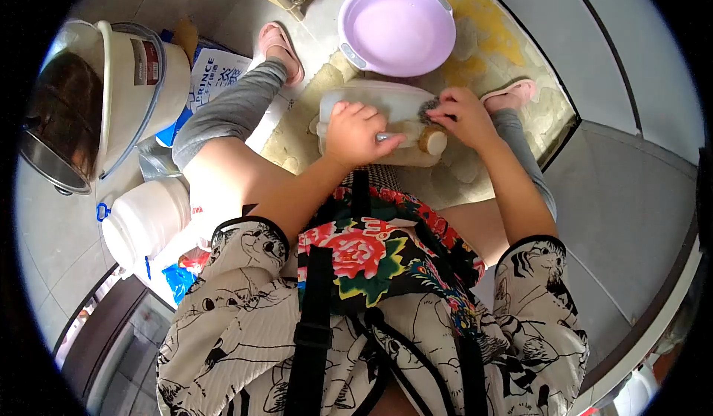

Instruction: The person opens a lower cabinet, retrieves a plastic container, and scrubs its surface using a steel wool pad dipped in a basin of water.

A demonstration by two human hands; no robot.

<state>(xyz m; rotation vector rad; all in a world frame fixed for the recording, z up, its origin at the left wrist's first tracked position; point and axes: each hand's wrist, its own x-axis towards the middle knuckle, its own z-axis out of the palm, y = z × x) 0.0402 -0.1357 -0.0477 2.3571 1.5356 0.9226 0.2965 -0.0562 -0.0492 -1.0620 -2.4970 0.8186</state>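
1. The left hand [358, 132] is clasping the jug [394, 96], its fingers curling over the upper side, probably to keep it from rolling.
2. The right hand [466, 116] is pinching a dark scrubber [428, 109], thumb and fingertips closed on it, seemingly to bear on the plastic by the neck.
3. The jug is lying sideways under the left fingers, its cap [438, 144] pointing out just below the right fingertips.
4. A lilac basin [401, 70] is sitting beyond both hands' fingers, perhaps for easy reach.
5. The jug is looking cloudy white and translucent; its cap is showing cream, with a tan collar.
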